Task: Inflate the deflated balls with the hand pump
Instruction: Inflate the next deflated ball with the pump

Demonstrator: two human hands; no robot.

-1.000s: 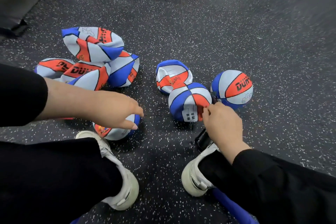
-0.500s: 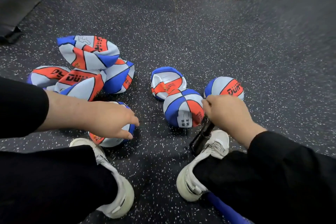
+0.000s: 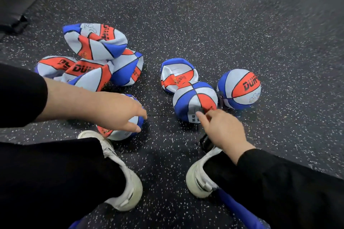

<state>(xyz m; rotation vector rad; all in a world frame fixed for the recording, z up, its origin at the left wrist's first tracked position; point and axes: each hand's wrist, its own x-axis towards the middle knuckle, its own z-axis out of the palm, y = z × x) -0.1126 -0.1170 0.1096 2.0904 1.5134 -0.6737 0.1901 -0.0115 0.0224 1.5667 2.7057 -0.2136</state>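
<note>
Left hand [image 3: 119, 115] grip relaxed, resting on a deflated ball [image 3: 121, 132] beneath, right hand [image 3: 221, 128] grip curled round black pump handle [image 3: 206, 142], index finger outstretched.

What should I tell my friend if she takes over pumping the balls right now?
Left hand rests open on a ball by the left shoe.
Right hand grips the black pump by the right shoe.
Round ball at right looks full; the two balls beside it look partly filled.
The crumpled pile at left is flat and needs pumping.
</note>
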